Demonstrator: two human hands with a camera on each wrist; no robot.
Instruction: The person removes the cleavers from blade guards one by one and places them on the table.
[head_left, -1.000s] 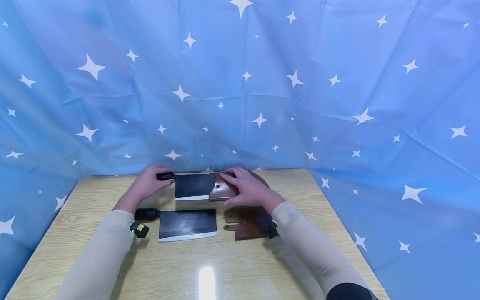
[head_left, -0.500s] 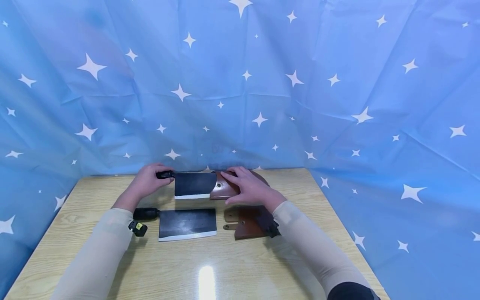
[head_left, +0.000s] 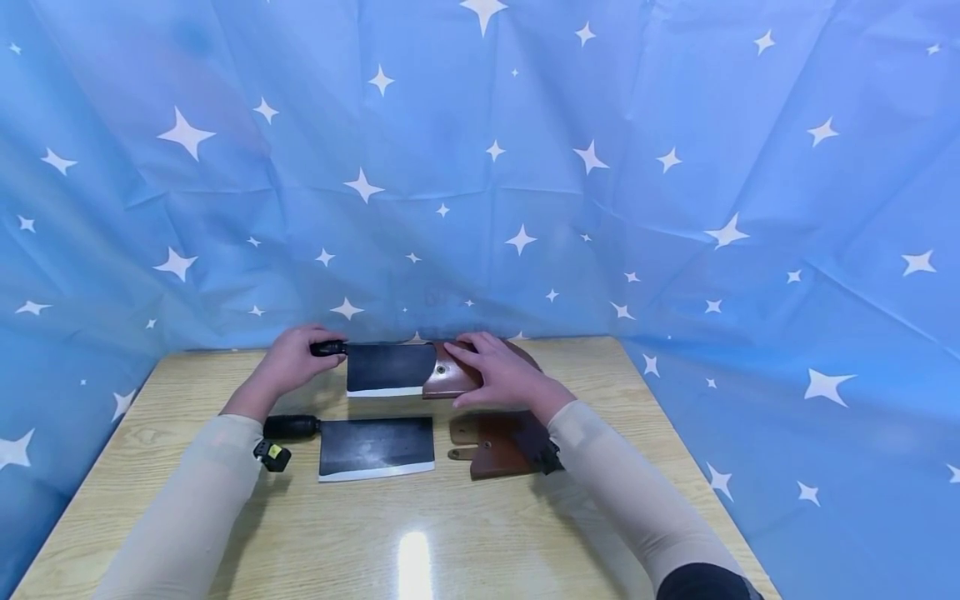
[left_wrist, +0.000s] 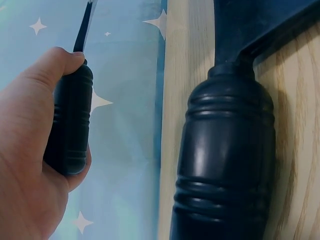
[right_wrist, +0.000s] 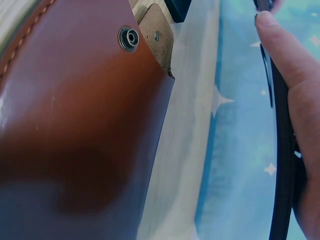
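Observation:
In the head view, my left hand grips the black handle of a cleaver at the far side of the table. The blade is dark with a bright cutting edge facing me. Its right part is hidden inside a brown leather sheath, held by my right hand with the thumb along the near face. The left wrist view shows fingers wrapped round the ridged handle, thumb at its top. From the right wrist, the held sheath appears edge-on.
Nearer me, a second cleaver lies flat on the wooden table, handle to the left. To its right lies another brown sheath with a strap and snap, partly under my right wrist. A blue star-patterned cloth hangs behind the table.
The left hand with the cleaver has shifted slightly left, and the right hand with the sheath slightly right. A bit more of the blade shows outside the sheath.

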